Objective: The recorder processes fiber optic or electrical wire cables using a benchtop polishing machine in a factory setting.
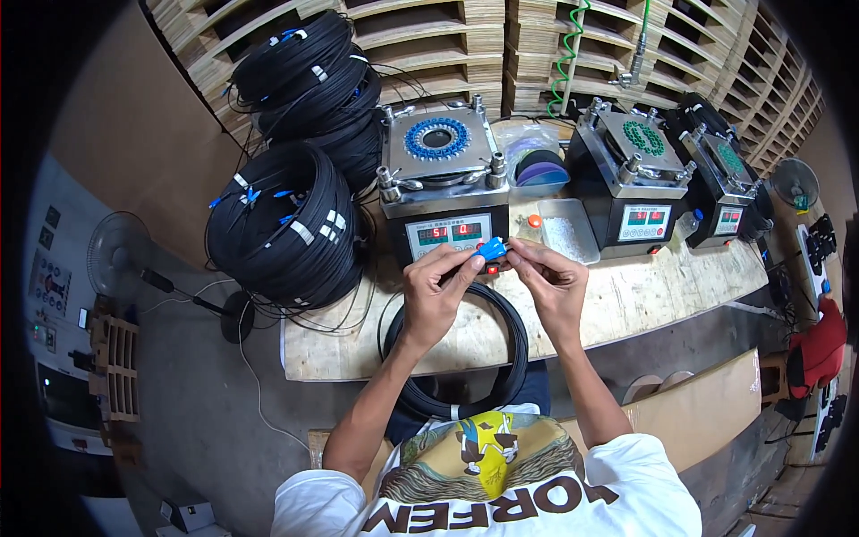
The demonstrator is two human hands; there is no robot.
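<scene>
A small blue fibre-optic connector [489,251] is held up between my two hands in front of the nearest machine. My left hand [433,291] pinches the connector's left end between thumb and fingertips. At its right end, my right hand [553,279] closes its thumb and fingertips on something small; what it is cannot be made out. Below my hands, a coil of black cable [516,358] with a white tie hangs over the table's front edge and rests against my lap. Neither hand touches the coil's main loop.
Big stacks of black cable coils [295,237] stand at the left of the wooden table [327,353]. A polishing machine [394,215] with blue connectors stands ahead; two machines with green ones [640,224] are to the right. A white tray [573,234] lies between. A person in red [819,345] sits far right.
</scene>
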